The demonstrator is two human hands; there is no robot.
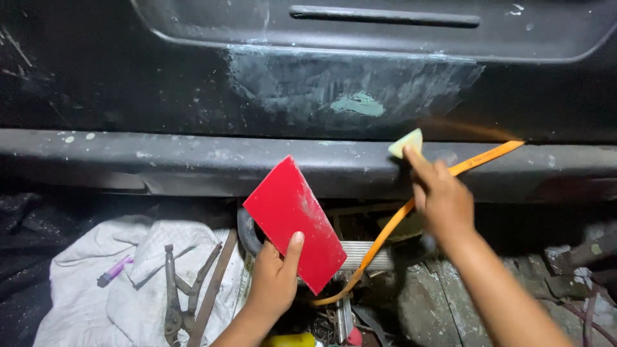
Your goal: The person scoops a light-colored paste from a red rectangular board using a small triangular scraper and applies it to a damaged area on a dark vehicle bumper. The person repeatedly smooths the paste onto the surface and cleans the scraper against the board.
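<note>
The left hand (275,276) is clamped on a flat red rectangular board (294,223), thumb pressed across its front face and fingers hidden behind it; the board is held up tilted, its upper corner rising toward the dark sill (160,164) of a black vehicle body. The right hand (442,196) is raised higher and further right, its fingers pinched together on a small pale yellow-green wedge-shaped spreader (406,142), which sits at the lower edge of the black door panel (128,90), just above the sill. On that panel, up and to the left of the spreader, lies a scuffed, sanded grey area with a greenish filler patch (358,103) in its middle. An orange hose (411,209) runs from the right side of the sill, behind the right hand, down to the cluttered floor below the red board. On the floor at the left a crumpled white cloth (96,283) carries a pair of metal pliers (175,289) and a small purple lighter (113,271), all well apart from both hands. A recessed dark handle slot (384,16) shows at the top of the panel.
</note>
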